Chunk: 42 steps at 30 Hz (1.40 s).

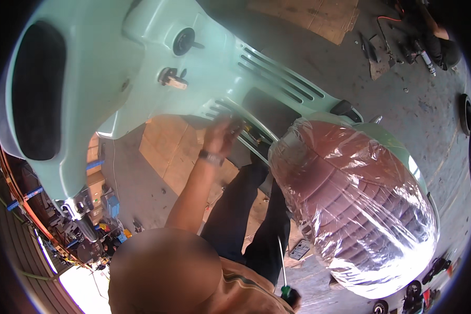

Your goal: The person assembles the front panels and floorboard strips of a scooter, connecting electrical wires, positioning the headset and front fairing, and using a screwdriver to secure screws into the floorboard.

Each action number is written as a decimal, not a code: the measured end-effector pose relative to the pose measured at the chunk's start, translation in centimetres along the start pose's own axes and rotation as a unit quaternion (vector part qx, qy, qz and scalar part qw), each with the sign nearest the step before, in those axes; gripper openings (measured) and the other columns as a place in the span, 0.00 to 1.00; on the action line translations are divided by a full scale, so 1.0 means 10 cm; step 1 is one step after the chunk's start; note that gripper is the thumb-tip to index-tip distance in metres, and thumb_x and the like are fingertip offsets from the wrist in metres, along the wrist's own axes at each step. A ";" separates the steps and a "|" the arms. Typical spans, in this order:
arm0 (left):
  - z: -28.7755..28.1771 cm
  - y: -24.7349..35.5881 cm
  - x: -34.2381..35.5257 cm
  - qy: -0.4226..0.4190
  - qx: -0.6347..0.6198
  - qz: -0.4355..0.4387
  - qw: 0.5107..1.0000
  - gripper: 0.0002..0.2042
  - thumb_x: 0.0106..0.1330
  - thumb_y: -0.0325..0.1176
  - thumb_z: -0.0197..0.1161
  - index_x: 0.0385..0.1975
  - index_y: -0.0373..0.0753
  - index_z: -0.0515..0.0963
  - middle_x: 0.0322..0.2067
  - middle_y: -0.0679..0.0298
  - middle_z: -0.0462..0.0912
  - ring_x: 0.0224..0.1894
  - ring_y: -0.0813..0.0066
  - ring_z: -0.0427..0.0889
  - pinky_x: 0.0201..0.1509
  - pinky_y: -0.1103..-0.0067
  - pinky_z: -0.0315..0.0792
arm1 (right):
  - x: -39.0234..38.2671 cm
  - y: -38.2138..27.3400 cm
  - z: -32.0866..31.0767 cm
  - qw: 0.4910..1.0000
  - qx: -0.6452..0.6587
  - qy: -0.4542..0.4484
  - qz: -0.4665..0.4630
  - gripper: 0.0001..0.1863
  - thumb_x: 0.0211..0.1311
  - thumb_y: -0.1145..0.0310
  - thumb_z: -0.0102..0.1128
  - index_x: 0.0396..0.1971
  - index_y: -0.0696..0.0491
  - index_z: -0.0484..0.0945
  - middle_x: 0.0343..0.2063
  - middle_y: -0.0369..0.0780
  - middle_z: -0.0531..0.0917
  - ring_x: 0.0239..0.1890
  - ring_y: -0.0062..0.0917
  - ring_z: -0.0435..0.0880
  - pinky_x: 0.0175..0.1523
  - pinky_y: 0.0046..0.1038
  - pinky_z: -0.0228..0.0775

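Note:
A mint-green scooter body fills the upper left, its footboard slots running toward the seat. My left hand, with a watch on the wrist, reaches to the footboard's near side, beside a chrome bar. Its fingers look curled in next to a small brass-coloured part; shadow hides what they hold, if anything. Low in the view, my right hand is closed around the green handle of a screwdriver, whose shaft points up past my dark trouser leg. The ribbed brown seat lies under clear plastic wrap.
Flattened cardboard lies beneath the scooter, and another cardboard sheet is at the far side. A tool case sits on the floor by my legs. Another person is partly visible at far right. Boxes and clutter stand left.

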<state>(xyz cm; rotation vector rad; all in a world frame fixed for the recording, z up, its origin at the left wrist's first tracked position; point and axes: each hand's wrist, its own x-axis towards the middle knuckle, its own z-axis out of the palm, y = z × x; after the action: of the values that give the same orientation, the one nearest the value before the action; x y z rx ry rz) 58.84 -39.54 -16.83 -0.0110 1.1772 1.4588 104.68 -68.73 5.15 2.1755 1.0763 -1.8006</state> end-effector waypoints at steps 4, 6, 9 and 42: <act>1.00 0.41 -0.78 -0.123 -0.100 -0.029 0.987 0.06 0.73 0.30 0.55 0.46 0.40 0.75 0.47 0.58 0.82 0.53 0.60 0.81 0.61 0.61 0.76 | 0.80 -1.36 -0.53 0.886 -0.059 0.160 -0.432 0.29 0.63 0.51 0.63 0.51 0.62 0.72 0.35 0.45 0.82 0.29 0.35 0.81 0.32 0.34 0.71; 1.28 0.56 -0.88 -0.193 -0.126 -0.032 0.973 0.07 0.74 0.30 0.53 0.47 0.40 0.74 0.47 0.57 0.81 0.54 0.59 0.81 0.61 0.60 0.78 | 0.99 -2.33 -0.87 0.851 -0.126 0.173 -0.480 0.27 0.63 0.54 0.63 0.50 0.63 0.74 0.33 0.46 0.83 0.29 0.36 0.83 0.32 0.33 0.73; 1.46 0.77 -0.88 -0.191 -0.141 -0.021 0.971 0.12 0.72 0.38 0.57 0.48 0.39 0.74 0.45 0.55 0.83 0.50 0.58 0.84 0.55 0.61 0.82 | 1.15 -2.92 -0.97 0.847 -0.140 0.167 -0.484 0.25 0.60 0.56 0.66 0.49 0.61 0.76 0.29 0.45 0.82 0.25 0.37 0.80 0.30 0.35 0.72; 2.51 1.55 -0.25 -0.294 -0.195 0.069 0.933 0.09 0.77 0.39 0.47 0.48 0.46 0.73 0.30 0.74 0.69 0.29 0.82 0.67 0.37 0.79 0.67 | 1.74 -3.93 -0.94 0.875 -0.067 0.048 -0.478 0.40 0.64 0.39 0.56 0.59 0.61 0.71 0.41 0.48 0.81 0.41 0.38 0.80 0.47 0.37 0.71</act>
<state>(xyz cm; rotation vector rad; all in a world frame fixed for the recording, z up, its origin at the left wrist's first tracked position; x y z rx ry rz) 62.91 -21.97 6.64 0.2254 0.3994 1.6457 90.17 -27.16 5.45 1.7480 2.5223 -1.7757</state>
